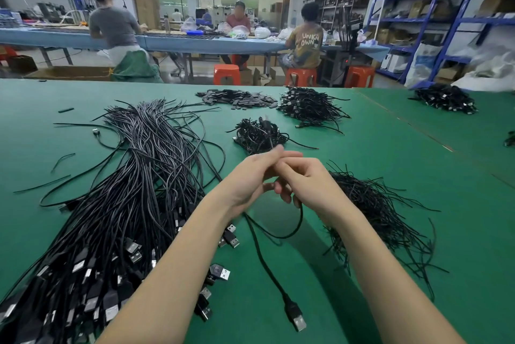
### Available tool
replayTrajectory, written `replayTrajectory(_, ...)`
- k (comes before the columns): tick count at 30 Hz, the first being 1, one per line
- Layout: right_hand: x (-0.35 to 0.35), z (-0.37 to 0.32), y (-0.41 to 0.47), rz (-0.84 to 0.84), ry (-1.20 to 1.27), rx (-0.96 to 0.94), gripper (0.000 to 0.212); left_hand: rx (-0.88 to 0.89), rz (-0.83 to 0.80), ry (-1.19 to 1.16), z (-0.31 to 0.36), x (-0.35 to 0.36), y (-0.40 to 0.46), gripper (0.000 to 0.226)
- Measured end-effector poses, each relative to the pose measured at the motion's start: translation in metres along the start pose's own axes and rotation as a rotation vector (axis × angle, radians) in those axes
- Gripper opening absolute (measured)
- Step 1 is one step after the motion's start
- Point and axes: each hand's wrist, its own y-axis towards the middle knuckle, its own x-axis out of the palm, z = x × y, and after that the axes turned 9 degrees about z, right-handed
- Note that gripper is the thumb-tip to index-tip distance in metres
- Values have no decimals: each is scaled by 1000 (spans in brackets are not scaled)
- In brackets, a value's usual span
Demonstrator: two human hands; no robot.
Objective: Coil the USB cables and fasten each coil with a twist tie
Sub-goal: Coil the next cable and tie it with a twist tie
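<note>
While both hands meet over the green felt tabletop (pixel 390 176), left hand (pixel 250 179) and right hand (pixel 303 179) pinch a thin black USB cable (pixel 267 257), its metal plug toward the near edge

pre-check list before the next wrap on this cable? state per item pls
1. Cable held by both the left hand and right hand: ok.
2. USB plug end hangs free, unsnagged: ok.
3. Coil formed between the hands: cannot tell, fingers hide it.
4. Twist ties pile beside right hand: ok.
5. Tie already in hand: cannot tell.
6. Uncoiled cable bundle lies apart from the working cable: ok.
</note>
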Motion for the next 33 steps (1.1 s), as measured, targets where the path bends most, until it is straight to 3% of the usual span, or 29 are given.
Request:
replayTrajectory(3, -3, 0, -2, -53, 25, 91, 37, 31, 46, 6, 3, 5, -2, 40)
replayTrajectory(7, -23, 2, -8, -462, -133, 201, 26, 29, 181, -284, 11, -1, 3, 48)
replayTrajectory(9, -32, 3, -11, -600, -67, 220, 22, 15, 222, -477, 16, -8, 4, 48)
replayTrajectory(13, -43, -2, -14, -633, 146, 342, 24, -22, 278, -729, 22, -14, 2, 44)
replayTrajectory(18, -56, 1, -17, -779, 115, 443, 25, -64, 260, -802, 22, -15, 0, 45)
replayTrajectory(21, -54, 8, -14, -650, -48, 502, 22, -114, 232, -778, 23, -13, -1, 42)
replayTrajectory(25, -48, 12, -8, -412, -188, 567, 20, -123, 217, -574, 22, -14, -2, 38)
replayTrajectory(27, -42, 16, -4, -225, -57, 522, 10, -109, 152, -455, 23, -15, -6, 37)
replayTrajectory(30, -41, 13, 4, 115, 363, 427, 8, -103, -27, -275, 25, -12, -12, 39)
replayTrajectory(33, -45, -1, 7, 134, 543, 317, 12, -142, -147, -57, 26, -5, -13, 48)
